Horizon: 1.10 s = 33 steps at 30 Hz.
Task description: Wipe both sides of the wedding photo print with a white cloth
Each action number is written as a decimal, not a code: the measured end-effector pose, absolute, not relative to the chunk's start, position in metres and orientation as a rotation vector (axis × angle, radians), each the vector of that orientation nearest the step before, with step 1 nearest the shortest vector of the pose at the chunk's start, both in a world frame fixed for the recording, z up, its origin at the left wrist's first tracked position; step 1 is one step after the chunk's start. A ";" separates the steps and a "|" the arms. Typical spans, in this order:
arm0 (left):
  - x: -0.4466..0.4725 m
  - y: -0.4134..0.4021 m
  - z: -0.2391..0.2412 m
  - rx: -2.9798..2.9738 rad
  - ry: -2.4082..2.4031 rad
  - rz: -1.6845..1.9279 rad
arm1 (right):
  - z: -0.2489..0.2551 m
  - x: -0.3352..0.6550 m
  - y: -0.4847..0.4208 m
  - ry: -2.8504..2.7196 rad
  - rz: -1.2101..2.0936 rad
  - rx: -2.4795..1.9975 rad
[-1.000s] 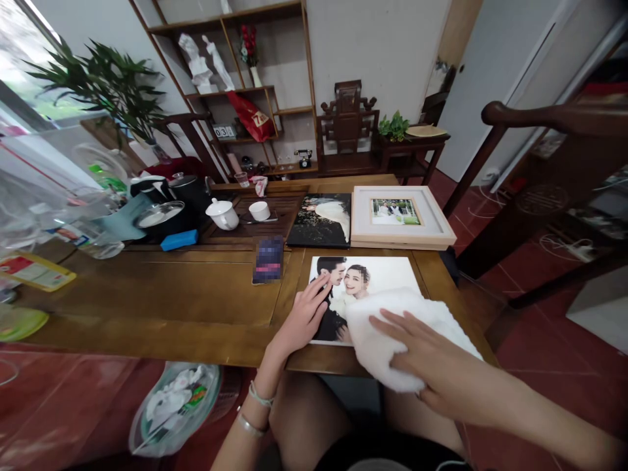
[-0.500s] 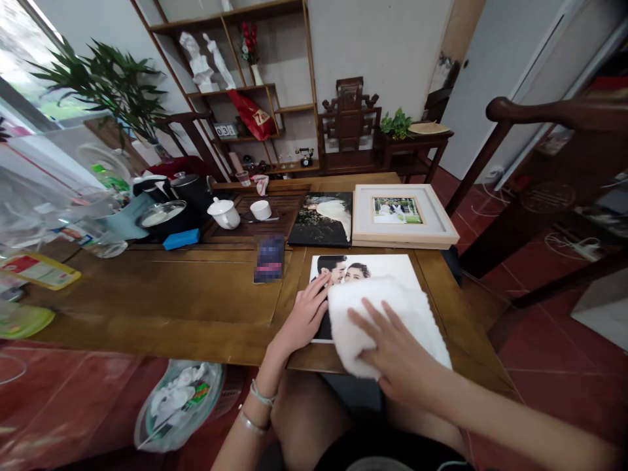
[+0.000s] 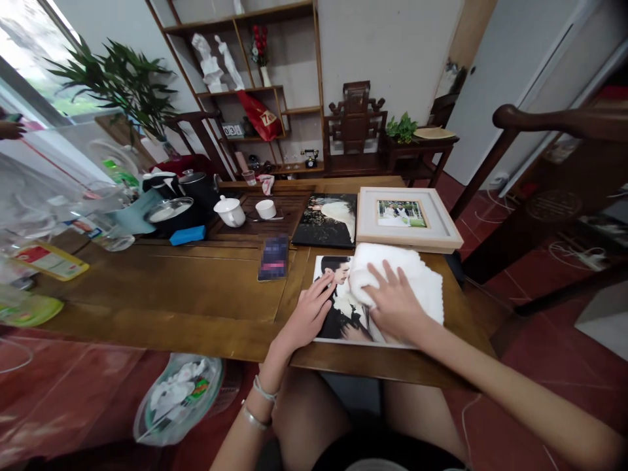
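Observation:
A photo panel [image 3: 343, 314] with a picture of a couple lies flat near the table's front edge. On its left side rests my left hand [image 3: 314, 307], open, its fingers stretched over the picture. My right hand [image 3: 395, 297] has hold of a white towel [image 3: 424, 278], with fingers spread across the cloth and pressing it down. The towel is bunched at its left end and covers the panel's upper right part, including one of the pictured people. What the towel hides beneath it I cannot see.
Behind the panel lie a dark photo panel [image 3: 326, 219] and a pale framed photo [image 3: 363, 216]. A phone [image 3: 273, 257] is left of my hands. Further left are a white teapot [image 3: 229, 212], a cup [image 3: 265, 209], a blue sponge [image 3: 187, 235] and bottles. A bin [image 3: 147, 418] stands below.
My right hand has moved the towel away from me, up the panel, uncovering its lower part. The left hand stays on the panel's left side.

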<state>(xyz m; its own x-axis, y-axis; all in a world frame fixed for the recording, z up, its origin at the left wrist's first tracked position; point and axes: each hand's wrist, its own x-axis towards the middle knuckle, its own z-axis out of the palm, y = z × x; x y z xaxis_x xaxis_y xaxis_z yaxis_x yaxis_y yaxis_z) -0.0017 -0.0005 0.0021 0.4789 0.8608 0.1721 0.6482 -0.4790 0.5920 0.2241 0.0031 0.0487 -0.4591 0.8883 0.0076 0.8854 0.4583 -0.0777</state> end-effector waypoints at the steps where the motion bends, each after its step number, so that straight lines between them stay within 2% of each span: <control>1: -0.002 -0.001 0.002 2.280 1.254 0.634 | 0.049 0.214 -0.012 -2.677 0.121 -1.558; 5: -0.002 -0.001 0.005 2.281 1.234 0.629 | 0.051 0.187 -0.067 -2.830 0.350 -1.304; 8: -0.002 -0.001 0.005 2.277 1.221 0.649 | 0.055 0.193 -0.071 -2.857 0.410 -1.275; 15: -0.001 -0.001 0.003 2.238 1.233 0.683 | 0.048 0.232 -0.009 -2.592 -0.050 -1.630; 17: -0.001 -0.001 0.003 2.222 1.220 0.721 | 0.047 0.228 -0.008 -2.592 -0.086 -1.652; 20: -0.001 -0.001 0.005 2.207 1.204 0.739 | 0.049 0.211 -0.029 -2.668 0.027 -1.619; 25: -0.003 -0.001 0.005 2.216 1.195 0.709 | 0.049 0.187 -0.078 -2.817 0.355 -1.269; 28: -0.004 0.000 0.004 2.226 1.174 0.703 | 0.051 0.192 -0.077 -2.836 0.427 -1.217; 30: -0.004 0.000 0.003 2.232 1.176 0.707 | 0.052 0.202 -0.060 -2.797 0.362 -1.308; 33: -0.003 0.000 0.002 2.245 1.187 0.706 | 0.054 0.217 -0.027 -2.664 0.077 -1.560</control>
